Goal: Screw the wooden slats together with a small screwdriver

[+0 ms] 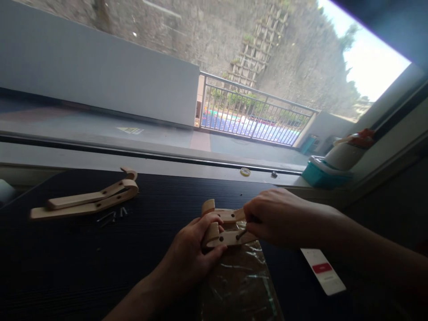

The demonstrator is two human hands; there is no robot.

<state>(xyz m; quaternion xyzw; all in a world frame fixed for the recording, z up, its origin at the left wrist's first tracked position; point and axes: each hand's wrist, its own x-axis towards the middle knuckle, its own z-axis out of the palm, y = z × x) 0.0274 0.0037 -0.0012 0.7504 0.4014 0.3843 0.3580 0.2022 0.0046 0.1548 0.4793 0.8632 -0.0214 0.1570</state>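
Note:
My left hand [194,252] is closed around a small stack of curved wooden pieces [222,238] held just above the dark tabletop [100,263]. My right hand [277,218] is pinched on a short dark screw [241,233] whose tip meets a hole in the nearest wooden piece. Under both hands lies a clear plastic bag [239,285]. Further left, two long wooden arms with hooked ends [90,198] rest flat on the table, with a few loose dark screws [112,217] beside them.
A white card with a red patch [323,269] lies at the right. On the window sill stand a teal-and-white container [329,169], a small round yellowish disc [245,171] and a tiny dark object [274,174]. The window [214,80] runs behind the table.

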